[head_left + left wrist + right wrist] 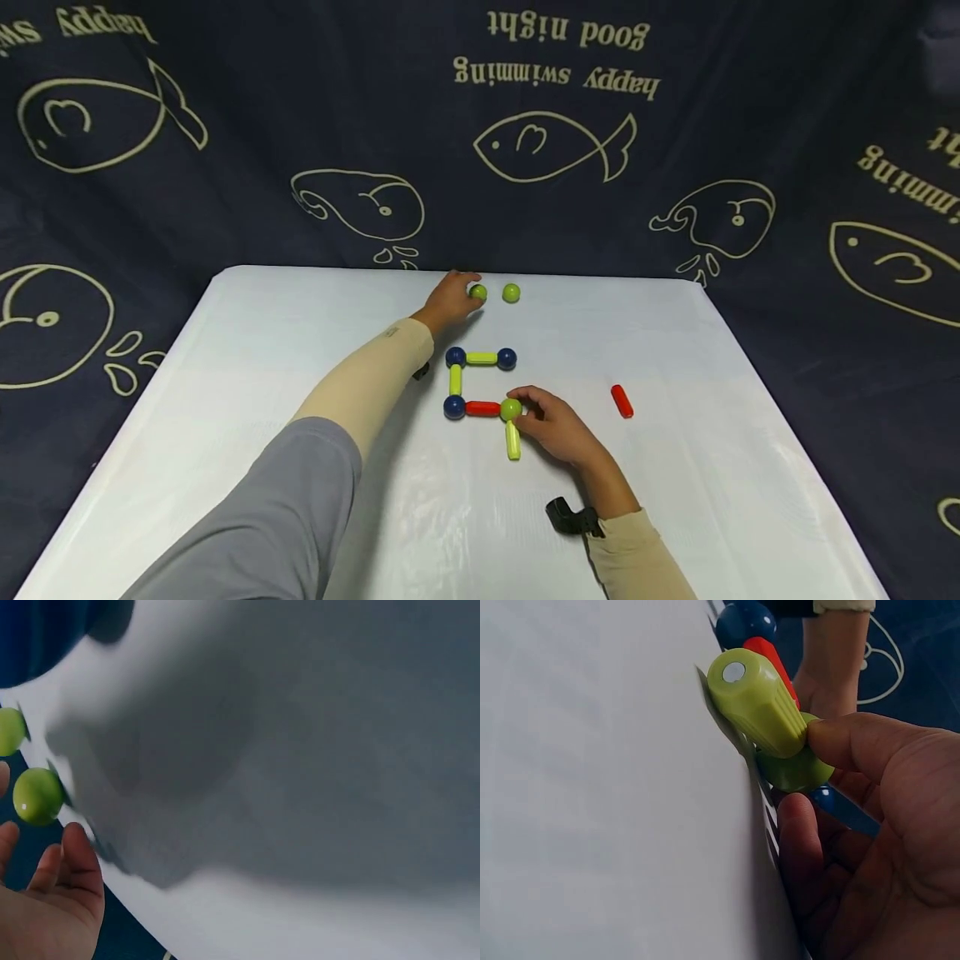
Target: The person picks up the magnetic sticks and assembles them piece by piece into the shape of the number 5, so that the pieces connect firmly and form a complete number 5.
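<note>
At the table's far edge my left hand (pixel 452 297) reaches round a green ball (pixel 478 292); in the left wrist view its fingers are spread, with a gap between the thumb and the ball (pixel 38 796). A second green ball (pixel 512 292) lies just to the right. My right hand (pixel 553 423) pinches another green ball (pixel 511 409) between thumb and fingers. This ball joins a red rod (pixel 482 409) and a yellow-green rod (pixel 513 442) that points toward me. Dark blue balls (pixel 454 407) and more yellow-green rods (pixel 482 358) complete the joined, open-sided shape.
A loose red rod (pixel 622 401) lies to the right of my right hand. The white table (pixel 300 333) ends at a dark curtain (pixel 570 225) with fish drawings. A black wrist camera (pixel 572 517) sits on my right wrist.
</note>
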`<state>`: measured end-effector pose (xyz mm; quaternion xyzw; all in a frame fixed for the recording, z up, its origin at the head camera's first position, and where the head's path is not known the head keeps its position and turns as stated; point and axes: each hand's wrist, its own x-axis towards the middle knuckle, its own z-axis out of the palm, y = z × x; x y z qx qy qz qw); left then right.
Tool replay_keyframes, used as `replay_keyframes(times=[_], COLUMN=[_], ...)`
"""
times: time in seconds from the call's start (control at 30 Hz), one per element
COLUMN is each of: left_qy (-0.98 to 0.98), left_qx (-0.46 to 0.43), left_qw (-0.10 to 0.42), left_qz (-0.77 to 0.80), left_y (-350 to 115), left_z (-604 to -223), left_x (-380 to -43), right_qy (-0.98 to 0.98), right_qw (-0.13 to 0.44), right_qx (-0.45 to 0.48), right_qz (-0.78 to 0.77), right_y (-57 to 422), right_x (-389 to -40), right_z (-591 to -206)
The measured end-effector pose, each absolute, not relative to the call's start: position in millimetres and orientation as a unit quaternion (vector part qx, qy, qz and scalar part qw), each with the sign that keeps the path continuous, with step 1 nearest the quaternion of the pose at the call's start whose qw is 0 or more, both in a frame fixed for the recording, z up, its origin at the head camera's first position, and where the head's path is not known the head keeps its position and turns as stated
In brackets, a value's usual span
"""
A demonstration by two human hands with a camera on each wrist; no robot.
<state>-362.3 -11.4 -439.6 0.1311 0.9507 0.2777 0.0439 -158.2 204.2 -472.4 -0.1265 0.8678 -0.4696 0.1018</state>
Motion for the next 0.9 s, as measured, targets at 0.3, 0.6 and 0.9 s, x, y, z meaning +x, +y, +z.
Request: replay_keyframes(times=[0.3, 0.6, 0.9], left_qy=[0.951, 0.924, 0.888], left_qx=[0.142, 0.151, 0.190], left_qw=[0.055, 0.067, 0.088], left_qz=[0.269, 0.344, 0.409], left_y=[-10.6, -26.5, -47.7], left_z=[-446.2, -429.3, -405.9], left_x=[-361.6, -326.7, -227.6], right_qy=[0.868, 0.872, 0.868], right_qw=[0.108, 0.106, 0.101], right_qx=[-0.124, -0.125, -0.138], right_qz=[-0.469, -0.462, -0.465], right_y=[203.4, 202.8, 203.0], right_x=[-155.9, -156.3, -157.0], right_z=[-470.2, -469.2, -468.8])
